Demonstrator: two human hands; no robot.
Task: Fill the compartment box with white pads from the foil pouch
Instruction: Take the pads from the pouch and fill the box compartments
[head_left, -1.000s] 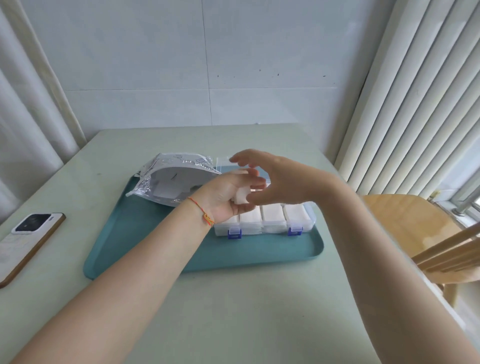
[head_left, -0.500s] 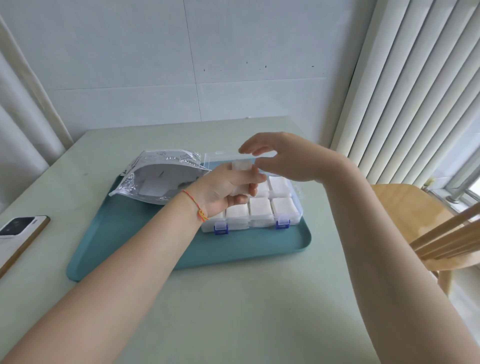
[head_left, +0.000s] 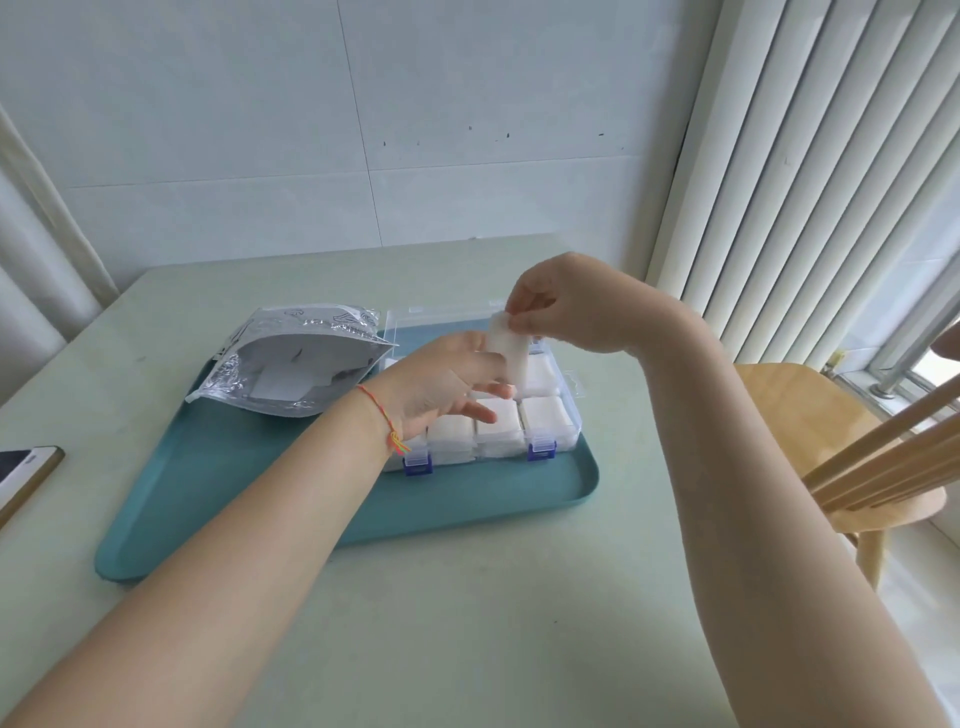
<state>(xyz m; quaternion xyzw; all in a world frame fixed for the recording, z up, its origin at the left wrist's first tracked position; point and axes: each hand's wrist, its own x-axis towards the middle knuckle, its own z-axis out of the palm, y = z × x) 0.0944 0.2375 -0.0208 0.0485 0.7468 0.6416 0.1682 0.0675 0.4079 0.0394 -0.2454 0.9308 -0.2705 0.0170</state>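
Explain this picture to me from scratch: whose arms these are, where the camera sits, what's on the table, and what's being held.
No machine here: these are a person's two bare arms, filmed by a camera worn on their head, looking forward and down.

On the pale green table lies a teal tray. On it sit an open foil pouch and a clear compartment box with blue latches, its visible compartments filled with white pads.

The right hand pinches a small stack of white pads above the box. The left hand, with a red string on its wrist, hovers open below, fingers extended beside the stack.

A phone lies at the left edge; a wooden chair stands on the right.
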